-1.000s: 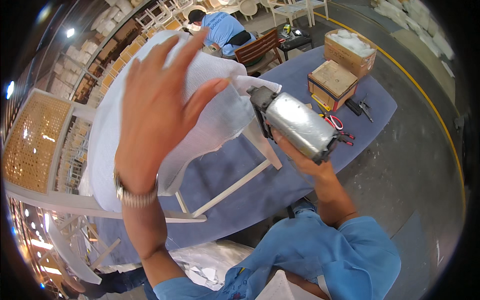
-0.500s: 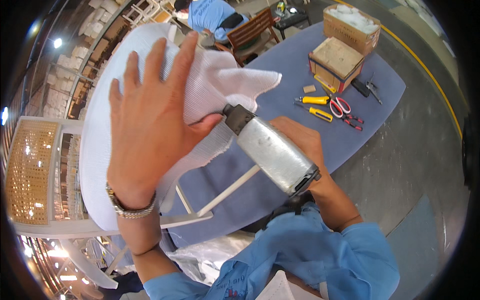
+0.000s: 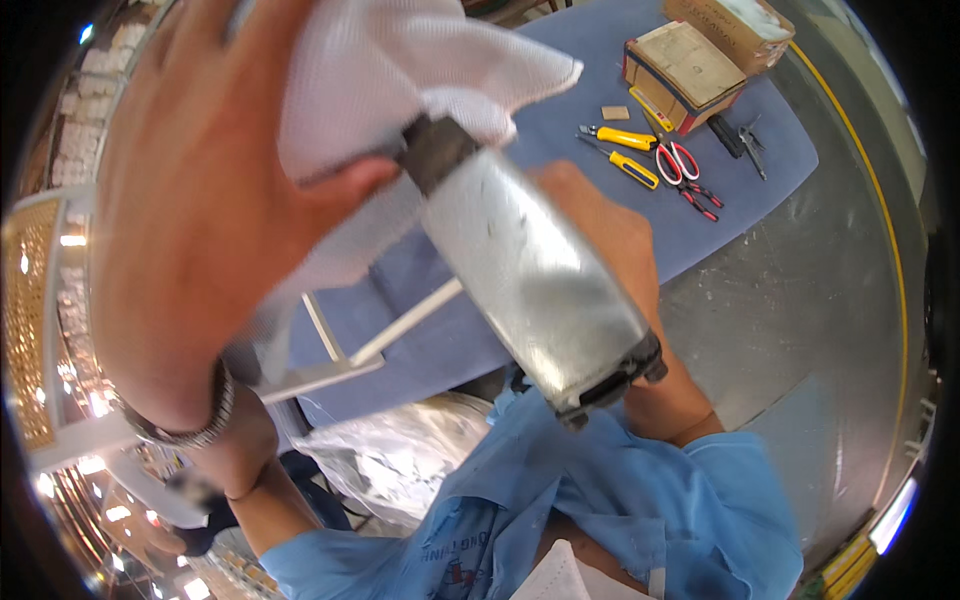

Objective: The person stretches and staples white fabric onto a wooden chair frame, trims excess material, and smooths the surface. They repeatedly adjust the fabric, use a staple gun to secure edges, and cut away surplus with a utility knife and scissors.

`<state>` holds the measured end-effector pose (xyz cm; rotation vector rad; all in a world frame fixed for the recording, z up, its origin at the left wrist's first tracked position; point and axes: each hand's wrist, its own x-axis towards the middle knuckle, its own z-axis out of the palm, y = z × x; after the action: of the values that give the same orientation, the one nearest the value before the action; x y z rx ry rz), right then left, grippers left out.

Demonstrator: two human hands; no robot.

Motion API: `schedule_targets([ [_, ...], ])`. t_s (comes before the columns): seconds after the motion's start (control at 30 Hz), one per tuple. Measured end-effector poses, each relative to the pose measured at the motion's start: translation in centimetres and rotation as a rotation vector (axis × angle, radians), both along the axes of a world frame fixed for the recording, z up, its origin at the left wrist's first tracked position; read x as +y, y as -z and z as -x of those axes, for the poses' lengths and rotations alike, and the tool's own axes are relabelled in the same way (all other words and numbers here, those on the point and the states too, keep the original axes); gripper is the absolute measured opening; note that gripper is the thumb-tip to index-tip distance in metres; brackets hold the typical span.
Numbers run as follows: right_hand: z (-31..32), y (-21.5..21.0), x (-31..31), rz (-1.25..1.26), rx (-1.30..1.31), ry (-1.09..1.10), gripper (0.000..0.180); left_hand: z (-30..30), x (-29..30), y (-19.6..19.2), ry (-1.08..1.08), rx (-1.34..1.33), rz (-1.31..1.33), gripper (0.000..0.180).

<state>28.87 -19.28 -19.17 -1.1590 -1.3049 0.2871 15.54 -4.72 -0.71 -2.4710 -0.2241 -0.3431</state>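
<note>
While both hands fill the frame's centre, these lines run from the grip outward.

Right hand: right hand (image 3: 610,235) sits behind the tool (image 3: 530,275), fingers wrapped around its far side, firmly holding it; forearm comes up from the lower right in a blue sleeve (image 3: 640,500).

Tool: silvery metal body with a dark nose at the upper end and a black end at the lower; it slants from upper centre to lower right of centre, nose touching the cloth (image 3: 400,90).

Left hand: left hand (image 3: 200,200) is spread wide and flat, back to the camera, at upper left; thumb presses the cloth just beside the tool's nose. A watch (image 3: 185,425) circles the wrist.

Cloth: white mesh, bunched at top centre, under the left palm.

Frame: white wooden frame (image 3: 350,350) below the hands, over a blue mat (image 3: 600,90).

Boxes: two cardboard boxes (image 3: 685,70) at upper right on the mat; the far one holds something white, too unclear to name.

Tools on mat: yellow-handled pliers (image 3: 620,138), red-handled scissors (image 3: 685,175), near the boxes.

Floor: grey floor (image 3: 800,300) at right.
</note>
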Motion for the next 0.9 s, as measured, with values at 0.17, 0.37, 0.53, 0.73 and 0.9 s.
schedule_targets([
  [0.17,-0.1,-1.0,1.8,-0.064,0.206,-0.070,0.060,-0.8,1.4,0.3,-0.008,-0.040,-0.056,0.099],
  [0.37,1.4,-0.6,3.2,-0.287,0.127,0.005,0.056,-1.4,1.4,-0.1,-0.154,-0.016,0.036,0.113],
  [0.53,2.4,0.1,3.6,-0.275,0.176,0.034,0.057,-1.3,1.0,-0.3,-0.145,-0.012,0.046,0.114],
  [0.73,1.5,0.8,4.7,-0.323,0.150,0.072,0.060,-2.9,-1.4,0.2,-0.252,0.026,0.043,0.113],
  [0.9,1.1,0.0,3.6,-0.293,0.188,0.002,0.061,-1.8,1.9,-0.3,-0.094,0.024,0.021,0.117],
])
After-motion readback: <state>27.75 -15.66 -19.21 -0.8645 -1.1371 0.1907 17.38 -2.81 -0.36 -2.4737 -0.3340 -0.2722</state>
